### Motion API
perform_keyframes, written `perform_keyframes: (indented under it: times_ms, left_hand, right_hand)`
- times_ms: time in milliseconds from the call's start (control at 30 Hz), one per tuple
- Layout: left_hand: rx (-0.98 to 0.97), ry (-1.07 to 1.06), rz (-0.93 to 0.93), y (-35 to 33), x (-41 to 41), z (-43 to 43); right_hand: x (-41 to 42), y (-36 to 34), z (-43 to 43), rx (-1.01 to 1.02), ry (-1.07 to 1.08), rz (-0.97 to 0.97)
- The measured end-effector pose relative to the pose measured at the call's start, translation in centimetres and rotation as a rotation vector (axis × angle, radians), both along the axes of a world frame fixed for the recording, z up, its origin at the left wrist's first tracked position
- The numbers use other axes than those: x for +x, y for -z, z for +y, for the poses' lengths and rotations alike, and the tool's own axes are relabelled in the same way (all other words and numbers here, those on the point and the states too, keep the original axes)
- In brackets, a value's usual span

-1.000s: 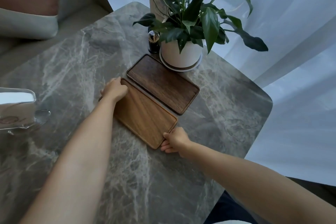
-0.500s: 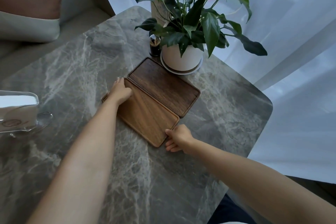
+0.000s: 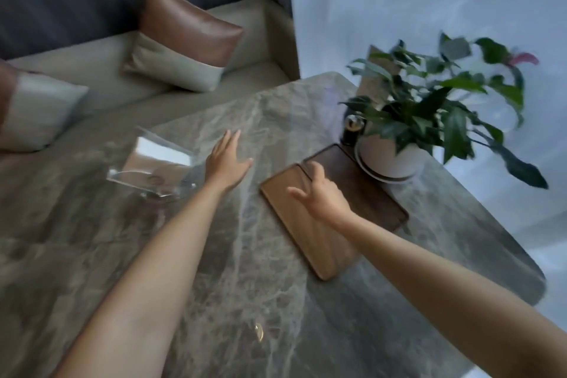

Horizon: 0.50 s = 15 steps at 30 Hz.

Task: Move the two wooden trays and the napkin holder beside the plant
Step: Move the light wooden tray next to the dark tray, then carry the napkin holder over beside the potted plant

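Two trays (image 3: 310,224) (image 3: 368,193); one napkin holder (image 3: 153,169); one plant (image 3: 435,107); two cushions (image 3: 184,49) (image 3: 33,107)

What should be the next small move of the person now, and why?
Probably the left hand should move left and take hold of the clear napkin holder. Both wooden trays already lie side by side next to the plant pot, while the holder stands apart from them on the marble table. Both hands are open and hold nothing; the left is nearer.
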<state>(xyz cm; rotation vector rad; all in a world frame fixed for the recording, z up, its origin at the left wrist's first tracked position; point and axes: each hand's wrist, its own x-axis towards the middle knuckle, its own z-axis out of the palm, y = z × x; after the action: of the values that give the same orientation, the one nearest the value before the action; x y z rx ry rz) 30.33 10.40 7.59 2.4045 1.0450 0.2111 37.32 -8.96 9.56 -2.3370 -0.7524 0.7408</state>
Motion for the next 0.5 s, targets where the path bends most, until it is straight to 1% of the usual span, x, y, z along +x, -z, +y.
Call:
perform_keyframes:
  times_ms: [100, 233, 367, 500]
  left_hand:
    - [0.065, -0.088, -0.052, -2.1, -3.9, 2.7]
    - [0.110, -0.229, -0.101, -3.5, -9.1, 6.3]
    - [0.088, -0.350, -0.096, -3.5, -13.6, 9.5]
    - [0.031, -0.404, -0.047, -2.2, -16.3, 11.8]
  right_hand:
    - [-0.7, -2.0, 4.8, 0.085, -0.104, -0.035]
    - [-2.6, -3.5, 10.8, 0.155, -0.302, -0.094]
    - [-4.9, -3.4, 16.2, 0.144, -0.477, -0.183]
    - [-6.9, -2.3, 20.3, 0.100, -0.577, -0.206]
